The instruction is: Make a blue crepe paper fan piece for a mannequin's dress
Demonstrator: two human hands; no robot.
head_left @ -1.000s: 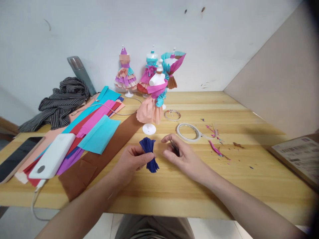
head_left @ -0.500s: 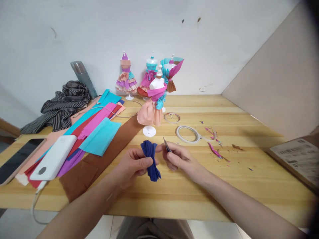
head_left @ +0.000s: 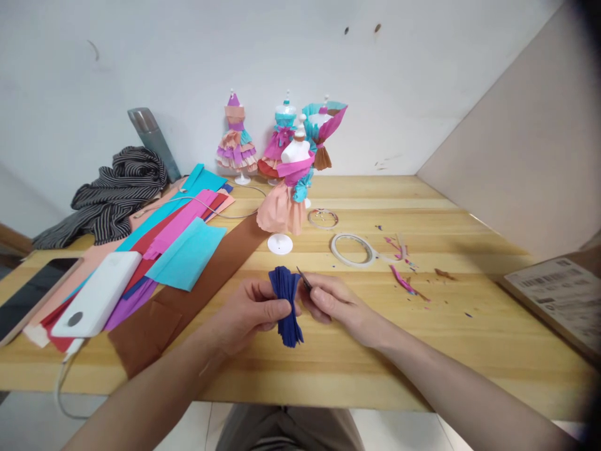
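My left hand point(head_left: 251, 313) is closed around the middle of a pleated dark blue paper bundle point(head_left: 287, 305), holding it upright just above the wooden table point(head_left: 422, 351). My right hand point(head_left: 331, 302) is closed on a small thin dark tool point(head_left: 303, 278) whose tip points up and left, right beside the bundle's upper edge. Behind the hands stands a white mannequin with a peach paper skirt and pink sash point(head_left: 287, 188).
Coloured paper sheets point(head_left: 188, 250) and a brown strip point(head_left: 201, 275) lie left, with a white power bank point(head_left: 94, 300) and phone point(head_left: 28, 294). A tape roll point(head_left: 352, 248), wire ring point(head_left: 323, 218), paper scraps point(head_left: 404, 282), three dressed mannequins point(head_left: 282, 134), striped cloth point(head_left: 113, 194) and box point(head_left: 558, 294) surround.
My right hand has closed on the thin tool and moved left until it sits against the blue bundle. My left hand has turned the bundle more upright.
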